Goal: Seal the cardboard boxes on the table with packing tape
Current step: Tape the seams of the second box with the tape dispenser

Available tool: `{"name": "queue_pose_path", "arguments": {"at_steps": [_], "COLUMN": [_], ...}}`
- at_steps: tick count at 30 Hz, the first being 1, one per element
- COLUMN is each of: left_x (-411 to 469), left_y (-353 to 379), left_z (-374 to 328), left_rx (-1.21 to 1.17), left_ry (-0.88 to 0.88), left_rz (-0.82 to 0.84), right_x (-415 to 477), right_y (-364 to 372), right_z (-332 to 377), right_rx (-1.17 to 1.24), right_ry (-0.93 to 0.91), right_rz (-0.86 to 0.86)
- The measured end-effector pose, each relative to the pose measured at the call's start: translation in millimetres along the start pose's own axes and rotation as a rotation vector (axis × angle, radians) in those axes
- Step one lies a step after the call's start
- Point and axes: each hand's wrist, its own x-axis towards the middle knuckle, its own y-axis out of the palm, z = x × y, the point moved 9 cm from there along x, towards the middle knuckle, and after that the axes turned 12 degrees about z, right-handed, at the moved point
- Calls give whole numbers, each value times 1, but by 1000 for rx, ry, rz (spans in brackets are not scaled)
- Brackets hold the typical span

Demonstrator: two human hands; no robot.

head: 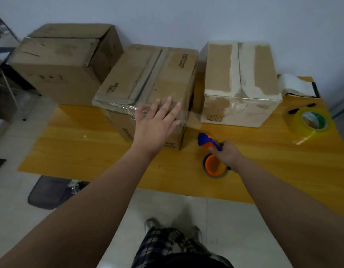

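Three cardboard boxes stand on the wooden table (86,144). On the middle box (148,74) my left hand (157,120) lies flat with straight fingers on the near top edge, pressing clear tape there. My right hand (226,154) grips the blue and orange tape dispenser (210,149) just right of that box, and a clear strip of tape runs from it to the box's corner. The right box (240,84) has torn paper patches and clear tape along its front edge. The left box (67,62) sits at the table's far left corner with its flaps closed.
A spare roll of clear tape (310,123) lies on the table's right side, near a black marker (301,108) and a white roll (296,86). A dark bin (49,192) stands on the floor left of my legs. The wall is right behind the boxes.
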Motion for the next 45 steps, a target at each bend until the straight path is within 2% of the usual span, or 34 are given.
{"name": "queue_pose_path", "arguments": {"at_steps": [5, 7, 9, 10, 11, 12, 14, 15, 17, 21, 24, 27, 31, 34, 41, 45], "left_x": [-1, -1, -2, -2, -2, -1, -1, -1, -1, 1, 2, 10, 9, 4, 0, 0], "left_y": [-2, -2, -3, -4, -4, -3, -2, -2, -3, -5, -6, -8, -5, -2, 5, 1], "left_z": [-1, -1, -1, -1, -1, -1, 0, 0, -2, -2, 7, 20, 29, 35, 37, 37], "left_rx": [-17, -22, -34, -39, -40, -38, -26, -19, -9, 49, 129, 71, 44, 67, 31, -8], "left_ry": [18, 17, 16, 14, 12, 10, 4, 4, 13, 58, 112, 192, 278, 274, 273, 275], "left_rz": [-12, -9, 3, 8, 14, 22, 30, 30, 41, 76, 81, 102, 128, 101, 76, 45], "right_x": [12, 12, 2, -10, -27, -41, -52, -56, -66, -69, -59, -49, -41, -39, -48, -69], "right_y": [8, 7, -7, -18, -28, -33, -27, -22, -18, -16, -1, 21, 49, 57, 58, 37], "right_z": [-15, -15, 5, 22, 39, 54, 83, 97, 115, 110, 100, 97, 103, 111, 123, 120], "right_rx": [-31, -113, -222, -147, 60, 359, 843, 924, 884, 843, 1009, 1184, 1303, 1330, 1154, 898], "right_ry": [3, 25, -58, -164, -283, -378, -442, -452, -474, -397, -317, -264, -254, -270, -362, -378], "right_rz": [-15, -17, -171, -284, -372, -379, -169, -70, -36, -223, -231, -179, -130, -162, -317, -519]}}
